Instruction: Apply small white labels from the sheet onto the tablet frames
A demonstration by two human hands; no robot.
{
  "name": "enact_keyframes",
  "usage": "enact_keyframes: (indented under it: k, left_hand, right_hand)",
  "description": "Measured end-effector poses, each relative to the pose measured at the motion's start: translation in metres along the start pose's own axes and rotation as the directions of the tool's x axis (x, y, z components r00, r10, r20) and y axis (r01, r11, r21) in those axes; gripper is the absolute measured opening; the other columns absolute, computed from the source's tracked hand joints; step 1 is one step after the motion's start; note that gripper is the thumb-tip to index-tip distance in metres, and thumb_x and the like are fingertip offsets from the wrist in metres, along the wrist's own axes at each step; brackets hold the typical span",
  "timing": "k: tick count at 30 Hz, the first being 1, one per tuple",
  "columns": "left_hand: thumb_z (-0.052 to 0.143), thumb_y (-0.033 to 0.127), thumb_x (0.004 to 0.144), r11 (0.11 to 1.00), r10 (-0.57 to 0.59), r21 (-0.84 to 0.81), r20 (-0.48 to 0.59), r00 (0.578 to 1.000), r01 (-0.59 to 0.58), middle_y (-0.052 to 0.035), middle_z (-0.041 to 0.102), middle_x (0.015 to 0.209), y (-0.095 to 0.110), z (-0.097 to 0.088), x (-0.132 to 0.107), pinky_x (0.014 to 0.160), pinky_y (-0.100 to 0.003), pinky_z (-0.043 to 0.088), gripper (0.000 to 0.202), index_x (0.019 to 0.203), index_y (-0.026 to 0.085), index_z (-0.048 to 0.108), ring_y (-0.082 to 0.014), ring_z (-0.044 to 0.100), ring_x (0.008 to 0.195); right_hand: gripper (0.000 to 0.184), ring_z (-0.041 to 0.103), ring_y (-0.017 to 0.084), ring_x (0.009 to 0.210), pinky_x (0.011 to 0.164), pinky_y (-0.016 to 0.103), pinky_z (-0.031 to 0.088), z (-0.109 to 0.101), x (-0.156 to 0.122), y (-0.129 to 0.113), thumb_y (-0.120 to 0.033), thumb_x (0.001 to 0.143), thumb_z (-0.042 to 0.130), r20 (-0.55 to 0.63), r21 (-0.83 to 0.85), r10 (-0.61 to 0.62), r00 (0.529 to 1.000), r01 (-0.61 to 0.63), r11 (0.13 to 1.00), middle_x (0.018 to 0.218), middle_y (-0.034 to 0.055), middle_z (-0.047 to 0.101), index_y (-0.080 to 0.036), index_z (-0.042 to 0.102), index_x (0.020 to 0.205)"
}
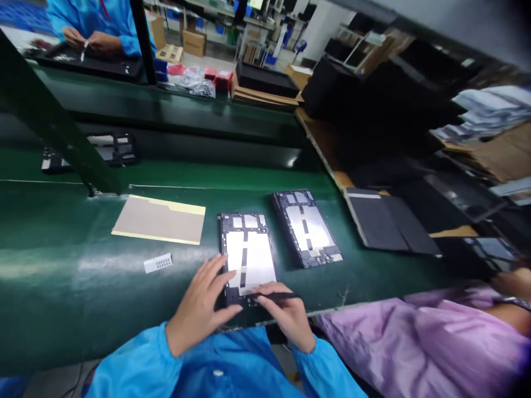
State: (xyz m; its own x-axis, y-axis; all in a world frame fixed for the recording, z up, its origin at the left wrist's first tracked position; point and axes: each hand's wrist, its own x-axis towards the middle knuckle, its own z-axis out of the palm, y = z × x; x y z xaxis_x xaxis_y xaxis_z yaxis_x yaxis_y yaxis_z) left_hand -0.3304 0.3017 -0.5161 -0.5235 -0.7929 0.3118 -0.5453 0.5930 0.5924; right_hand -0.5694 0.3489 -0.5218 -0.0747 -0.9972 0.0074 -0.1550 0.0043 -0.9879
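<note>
An open tablet chassis (248, 251) with pale inner panels lies on the green conveyor belt (83, 265) right in front of me. My left hand (201, 307) rests with spread fingers against its left edge and near corner. My right hand (288, 315) is closed round a thin black stylus-like tool (276, 297), held level over the chassis's near edge. A second, similar chassis (307, 228) lies just to the right, untouched.
A beige sheet with yellow edging (160, 220) and a small white label (158, 262) lie to the left. A dark tray (388, 221) sits at right. A person in purple (435, 337) is beside me; another person's hands (89, 41) work across the line.
</note>
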Motion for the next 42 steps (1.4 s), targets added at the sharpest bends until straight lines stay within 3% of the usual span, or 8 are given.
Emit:
enact_keyframes:
  k: [2, 5, 8, 11, 25, 39, 42]
  left_hand:
    - [0.073, 0.041, 0.086, 0.999, -0.017, -0.029, 0.053, 0.998, 0.019, -0.0192, 0.028, 0.162, 0.012, 0.024, -0.009, 0.117, -0.057, 0.036, 0.076, 0.149, 0.022, 0.035, -0.0352, 0.029, 0.150]
    - [0.083, 0.035, 0.076, 0.996, -0.081, -0.016, 0.053, 0.995, 0.082, -0.0227, 0.013, 0.166, 0.011, 0.045, -0.014, 0.116, -0.060, 0.035, 0.104, 0.157, 0.021, 0.018, -0.0400, 0.018, 0.152]
    - [0.085, 0.031, 0.074, 0.994, -0.110, -0.005, 0.037, 0.993, 0.110, -0.0227, 0.010, 0.166, 0.004, 0.051, -0.013, 0.117, -0.059, 0.034, 0.116, 0.160, 0.023, 0.006, -0.0396, 0.015, 0.153]
    - [0.086, 0.031, 0.073, 0.994, -0.108, -0.007, 0.039, 0.993, 0.108, -0.0231, 0.010, 0.166, 0.002, 0.050, -0.013, 0.117, -0.056, 0.035, 0.122, 0.160, 0.023, 0.002, -0.0383, 0.017, 0.153]
    - [0.084, 0.033, 0.076, 0.991, -0.129, -0.009, 0.064, 0.990, 0.130, -0.0207, 0.008, 0.167, 0.005, 0.046, -0.012, 0.118, -0.055, 0.033, 0.119, 0.160, 0.026, 0.000, -0.0367, 0.016, 0.154]
    - [0.084, 0.032, 0.076, 0.990, -0.135, -0.017, 0.073, 0.988, 0.136, -0.0212, 0.008, 0.167, 0.006, 0.048, -0.013, 0.117, -0.058, 0.034, 0.118, 0.160, 0.027, 0.002, -0.0392, 0.017, 0.153]
    - [0.082, 0.037, 0.077, 0.988, -0.140, -0.049, 0.080, 0.987, 0.145, -0.0210, 0.005, 0.167, 0.009, 0.040, -0.016, 0.115, -0.058, 0.038, 0.110, 0.159, 0.027, 0.008, -0.0400, 0.018, 0.152]
  right_hand:
    - [0.012, 0.076, 0.021, 0.085, 0.080, 0.032, 0.061, -0.009, -0.002, 0.003, -0.033, 0.087, 0.076, 0.082, -0.028, -0.019, 0.996, 0.022, 0.999, 0.087, 0.0062, 0.079, -0.021, 0.072, 0.089]
    - [0.014, 0.075, 0.020, 0.086, 0.082, 0.031, 0.060, -0.020, 0.016, 0.001, -0.032, 0.087, 0.076, 0.298, -0.034, -0.031, 0.954, 0.043, 0.999, 0.089, 0.0069, 0.079, -0.020, 0.072, 0.091]
    - [0.017, 0.074, 0.019, 0.085, 0.081, 0.031, 0.059, -0.027, 0.037, -0.001, -0.033, 0.088, 0.076, 0.485, -0.017, -0.040, 0.874, 0.055, 0.998, 0.090, 0.0073, 0.078, -0.018, 0.071, 0.092]
    - [0.016, 0.074, 0.018, 0.084, 0.081, 0.030, 0.059, -0.029, 0.046, 0.000, -0.031, 0.089, 0.074, 0.563, -0.001, -0.052, 0.825, 0.064, 0.998, 0.089, 0.0070, 0.078, -0.017, 0.070, 0.094]
    - [0.011, 0.073, 0.018, 0.085, 0.081, 0.030, 0.058, -0.027, 0.043, 0.008, -0.027, 0.091, 0.072, 0.557, 0.004, -0.164, 0.814, 0.194, 0.981, 0.089, 0.0079, 0.077, -0.016, 0.072, 0.093]
    - [0.016, 0.070, 0.019, 0.084, 0.078, 0.032, 0.057, -0.026, 0.033, 0.003, -0.033, 0.094, 0.069, 0.566, -0.030, -0.226, 0.793, 0.295, 0.955, 0.089, 0.0093, 0.075, -0.017, 0.072, 0.094]
    - [0.015, 0.072, 0.020, 0.085, 0.080, 0.035, 0.058, -0.031, 0.036, -0.004, -0.034, 0.091, 0.072, 0.485, 0.027, -0.219, 0.847, 0.236, 0.971, 0.089, 0.0085, 0.075, -0.019, 0.072, 0.094]
